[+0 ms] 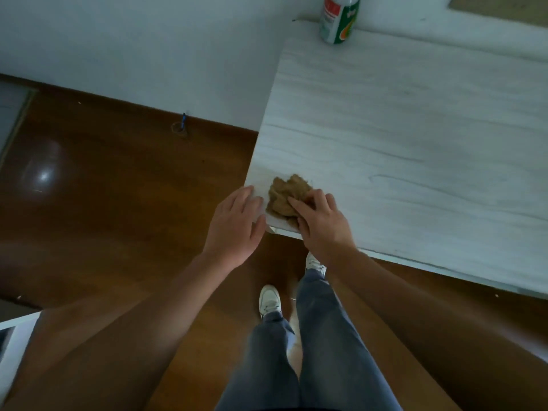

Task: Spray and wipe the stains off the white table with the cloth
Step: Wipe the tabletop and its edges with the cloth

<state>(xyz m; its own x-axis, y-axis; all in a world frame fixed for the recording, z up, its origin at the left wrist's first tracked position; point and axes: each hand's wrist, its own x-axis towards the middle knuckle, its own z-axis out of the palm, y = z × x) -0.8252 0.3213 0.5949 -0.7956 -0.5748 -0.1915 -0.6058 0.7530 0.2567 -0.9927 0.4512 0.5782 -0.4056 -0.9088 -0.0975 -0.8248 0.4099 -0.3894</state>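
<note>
Two hands sit close together in the middle of the frame, at the near left corner of the white table (pixel 415 129). The right hand (pixel 321 223) lies on the crumpled brown cloth (pixel 286 194), fingers bent over it, holding it. The left hand (pixel 237 223) is flat and holds nothing; it touches the table edge just left of the cloth. Most of the table runs up and right from the cloth. The spray can (pixel 339 19) stands far off at the top, so the right hand should wipe that way.

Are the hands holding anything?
The right hand lies on the brown cloth's near side; a real grip cannot be told. The left hand holds nothing.
</note>
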